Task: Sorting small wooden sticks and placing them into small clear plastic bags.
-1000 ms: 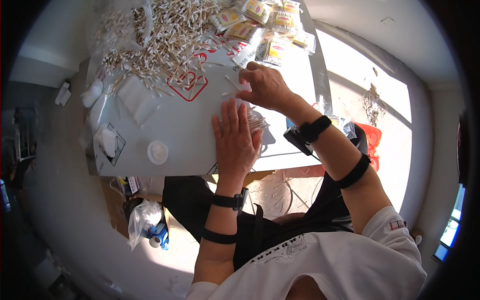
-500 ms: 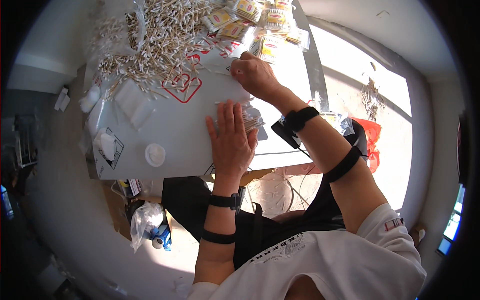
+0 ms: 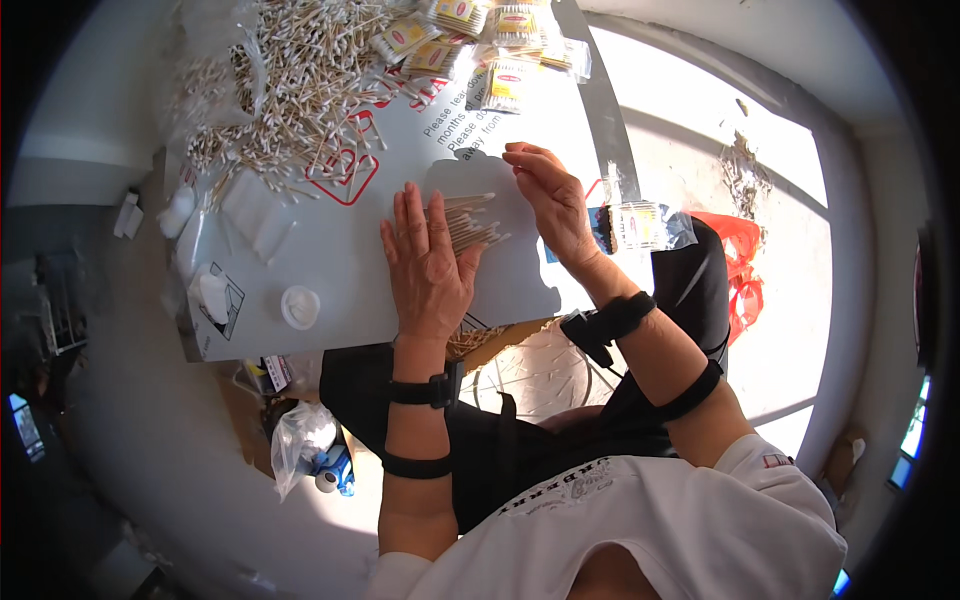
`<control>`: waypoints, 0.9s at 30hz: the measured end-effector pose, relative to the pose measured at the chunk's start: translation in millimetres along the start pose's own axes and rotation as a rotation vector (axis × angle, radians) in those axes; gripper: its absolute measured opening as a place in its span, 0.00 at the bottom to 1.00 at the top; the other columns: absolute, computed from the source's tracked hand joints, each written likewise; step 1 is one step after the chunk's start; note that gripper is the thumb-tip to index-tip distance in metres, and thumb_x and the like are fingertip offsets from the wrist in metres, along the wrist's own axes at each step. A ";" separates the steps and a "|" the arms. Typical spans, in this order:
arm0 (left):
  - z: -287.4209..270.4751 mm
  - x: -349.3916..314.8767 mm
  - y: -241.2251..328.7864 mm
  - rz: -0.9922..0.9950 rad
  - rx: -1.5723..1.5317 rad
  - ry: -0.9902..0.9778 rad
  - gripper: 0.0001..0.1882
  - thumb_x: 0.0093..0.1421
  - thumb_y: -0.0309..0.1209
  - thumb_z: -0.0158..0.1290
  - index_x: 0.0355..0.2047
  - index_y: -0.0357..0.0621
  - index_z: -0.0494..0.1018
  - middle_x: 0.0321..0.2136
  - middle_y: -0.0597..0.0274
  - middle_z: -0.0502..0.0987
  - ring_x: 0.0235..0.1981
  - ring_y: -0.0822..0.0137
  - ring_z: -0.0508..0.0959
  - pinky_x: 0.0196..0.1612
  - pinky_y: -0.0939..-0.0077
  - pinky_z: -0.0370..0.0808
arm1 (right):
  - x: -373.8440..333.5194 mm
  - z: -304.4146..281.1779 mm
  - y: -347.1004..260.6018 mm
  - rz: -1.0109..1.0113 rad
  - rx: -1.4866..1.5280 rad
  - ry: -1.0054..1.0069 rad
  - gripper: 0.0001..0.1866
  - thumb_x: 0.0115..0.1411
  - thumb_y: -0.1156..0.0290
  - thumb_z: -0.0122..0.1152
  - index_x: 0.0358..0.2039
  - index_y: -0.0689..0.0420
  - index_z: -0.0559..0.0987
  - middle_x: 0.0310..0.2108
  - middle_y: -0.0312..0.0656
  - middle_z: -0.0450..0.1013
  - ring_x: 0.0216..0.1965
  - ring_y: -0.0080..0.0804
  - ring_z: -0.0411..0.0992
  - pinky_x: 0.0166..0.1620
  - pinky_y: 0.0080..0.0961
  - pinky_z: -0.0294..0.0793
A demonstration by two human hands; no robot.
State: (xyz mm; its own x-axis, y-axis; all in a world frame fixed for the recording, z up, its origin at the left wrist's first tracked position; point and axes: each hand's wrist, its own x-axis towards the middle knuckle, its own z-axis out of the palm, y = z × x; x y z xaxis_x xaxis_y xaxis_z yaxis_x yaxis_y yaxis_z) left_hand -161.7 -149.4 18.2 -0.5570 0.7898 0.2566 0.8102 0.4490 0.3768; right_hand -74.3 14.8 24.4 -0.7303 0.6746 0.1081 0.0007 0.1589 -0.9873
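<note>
My left hand (image 3: 430, 270) lies flat on the table with its fingers stretched out. A small bunch of cotton swabs (image 3: 475, 222) rests against its thumb side, tips pointing right and partly hidden by the hand. To the right of the bunch, my right hand (image 3: 557, 208) hovers over the table, its fingers loosely bent and apart, with nothing visible in them. A large heap of loose cotton swabs (image 3: 310, 90) covers the table's far left. Several clear packs of swabs with yellow labels (image 3: 507, 85) lie at the far side.
The grey-white table (image 3: 390, 320) carries a round white lid-like piece (image 3: 300, 307) and crumpled clear plastic (image 3: 255, 215) at left. Another swab pack (image 3: 640, 228) sits by the right edge. Below are a red plastic bag (image 3: 742, 265) and a clear bag (image 3: 300, 435).
My right hand has come back from beside the far packs toward me and to the right, its fingers loosening. My left hand stays by the swab bunch; the view has shifted slightly.
</note>
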 end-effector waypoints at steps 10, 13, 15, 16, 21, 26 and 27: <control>22.2 17.3 29.2 0.047 0.103 -0.148 0.37 0.66 0.47 0.45 0.67 0.37 0.49 0.68 0.44 0.48 0.70 0.50 0.47 0.69 0.49 0.44 | -24.8 13.3 11.0 -0.043 0.203 0.208 0.18 0.70 0.70 0.44 0.57 0.62 0.71 0.63 0.45 0.63 0.62 0.31 0.62 0.64 0.26 0.59; 22.8 17.3 20.4 -0.032 -0.166 0.058 0.34 0.69 0.45 0.42 0.67 0.38 0.49 0.68 0.43 0.46 0.70 0.49 0.47 0.69 0.52 0.45 | -26.0 -2.6 8.3 -0.046 0.186 0.207 0.19 0.69 0.71 0.45 0.57 0.65 0.70 0.62 0.50 0.63 0.64 0.38 0.59 0.65 0.30 0.56; 20.7 16.9 13.2 -0.151 -0.394 0.161 0.32 0.70 0.43 0.41 0.67 0.38 0.49 0.69 0.43 0.46 0.70 0.49 0.47 0.69 0.54 0.45 | -27.3 -2.7 9.0 -0.049 0.196 0.190 0.19 0.69 0.71 0.45 0.57 0.66 0.70 0.62 0.50 0.63 0.64 0.38 0.59 0.65 0.30 0.55; 21.4 16.3 11.9 -0.275 -0.622 0.268 0.30 0.71 0.41 0.39 0.67 0.39 0.49 0.69 0.43 0.45 0.70 0.49 0.47 0.69 0.56 0.46 | -27.7 -1.4 9.6 -0.054 0.204 0.168 0.19 0.69 0.70 0.46 0.57 0.66 0.69 0.62 0.51 0.62 0.64 0.39 0.59 0.65 0.30 0.55; 33.2 22.4 28.7 -0.271 -0.743 0.274 0.28 0.72 0.38 0.37 0.67 0.38 0.50 0.68 0.45 0.47 0.70 0.51 0.48 0.69 0.59 0.47 | -36.2 22.8 10.8 -0.050 0.246 0.139 0.20 0.71 0.70 0.43 0.61 0.61 0.67 0.65 0.45 0.60 0.65 0.31 0.57 0.66 0.26 0.56; 24.2 17.2 33.7 -0.197 -0.657 0.201 0.29 0.70 0.38 0.40 0.67 0.39 0.51 0.68 0.46 0.50 0.70 0.51 0.49 0.69 0.56 0.47 | -35.4 0.9 12.4 -0.013 0.212 0.214 0.15 0.67 0.77 0.48 0.54 0.65 0.72 0.57 0.47 0.67 0.59 0.34 0.65 0.61 0.25 0.63; 18.9 14.4 28.4 -0.136 -0.492 0.122 0.30 0.69 0.39 0.43 0.67 0.39 0.51 0.68 0.46 0.49 0.70 0.50 0.49 0.69 0.55 0.47 | -33.3 -8.6 13.3 0.007 0.127 0.178 0.14 0.67 0.79 0.49 0.52 0.63 0.74 0.55 0.43 0.69 0.56 0.30 0.68 0.60 0.22 0.66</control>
State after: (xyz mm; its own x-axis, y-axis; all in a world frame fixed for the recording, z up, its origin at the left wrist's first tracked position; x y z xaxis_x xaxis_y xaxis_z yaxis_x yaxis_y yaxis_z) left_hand -143.3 -117.5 15.7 -0.6920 0.6705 0.2676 0.5643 0.2711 0.7798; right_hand -44.1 0.7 8.7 -0.5981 0.7940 0.1088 -0.0886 0.0694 -0.9936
